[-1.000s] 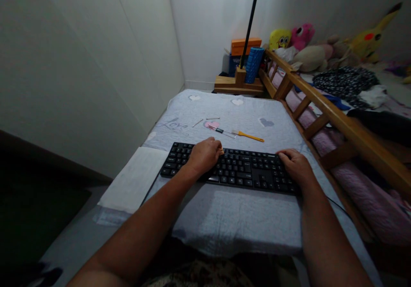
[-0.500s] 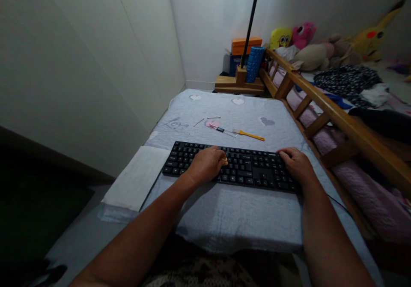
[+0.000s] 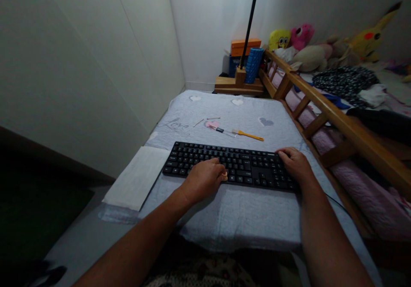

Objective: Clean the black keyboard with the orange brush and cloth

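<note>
A black keyboard (image 3: pixel 248 163) lies flat on the cloth-covered table. My left hand (image 3: pixel 206 177) is closed over its middle, near the front edge. A small beige piece (image 3: pixel 224 176), perhaps cloth or sponge, sticks out from under those fingers; most of it is hidden. At the keyboard's right end my right hand (image 3: pixel 296 165) grips the edge, its fingers at the top right corner. Beyond the keyboard lie a brush with a yellow handle (image 3: pixel 252 136), a thin tool with a dark middle and clear end (image 3: pixel 220 130), and two cotton swabs (image 3: pixel 213 118).
A folded white cloth or paper (image 3: pixel 136 177) lies left of the keyboard. The cable (image 3: pixel 337 202) runs off to the right. A wooden bed rail (image 3: pixel 321 103) borders the table's right side, and a pale cabinet (image 3: pixel 128 64) stands along the left.
My left hand has slid toward me, from the keyboard's middle rows to its front edge, with the beige piece. My right hand stays at the right end.
</note>
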Demonstrator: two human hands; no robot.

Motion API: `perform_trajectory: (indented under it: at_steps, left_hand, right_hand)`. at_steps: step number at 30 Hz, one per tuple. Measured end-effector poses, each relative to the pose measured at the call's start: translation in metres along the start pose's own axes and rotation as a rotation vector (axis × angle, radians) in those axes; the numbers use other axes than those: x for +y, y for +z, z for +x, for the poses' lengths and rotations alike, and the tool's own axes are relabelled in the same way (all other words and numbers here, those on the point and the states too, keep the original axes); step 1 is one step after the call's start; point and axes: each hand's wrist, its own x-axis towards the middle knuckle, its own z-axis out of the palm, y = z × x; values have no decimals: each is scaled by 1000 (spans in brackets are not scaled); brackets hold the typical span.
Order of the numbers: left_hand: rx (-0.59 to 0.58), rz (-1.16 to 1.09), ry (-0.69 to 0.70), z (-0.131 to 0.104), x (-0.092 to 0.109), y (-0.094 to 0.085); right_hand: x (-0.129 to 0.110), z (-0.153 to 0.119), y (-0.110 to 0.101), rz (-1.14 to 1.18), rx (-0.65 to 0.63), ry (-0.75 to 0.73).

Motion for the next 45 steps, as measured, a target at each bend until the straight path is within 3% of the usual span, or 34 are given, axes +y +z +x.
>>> perform_trajectory:
  at_steps: [6, 12, 17, 21, 28, 45]
  left_hand:
    - [-15, -39, 25, 1, -4, -8]
    - [117, 13, -23, 33, -8, -22]
    - [172, 66, -54, 64, -9, -14]
    - [162, 95, -57, 73, -6, -3]
    - [119, 91, -78, 65, -3, -1]
    - [35, 53, 13, 21, 15, 9]
  right_hand:
    - [-1, -1, 0, 20, 5, 3]
    - [-2, 0, -1, 28, 14, 17]
    - [-3, -1, -1, 28, 15, 2]
    - [-3, -1, -1, 34, 13, -5]
    - [-3, -1, 0, 31, 12, -15]
    - [-1, -1, 1, 38, 22, -4]
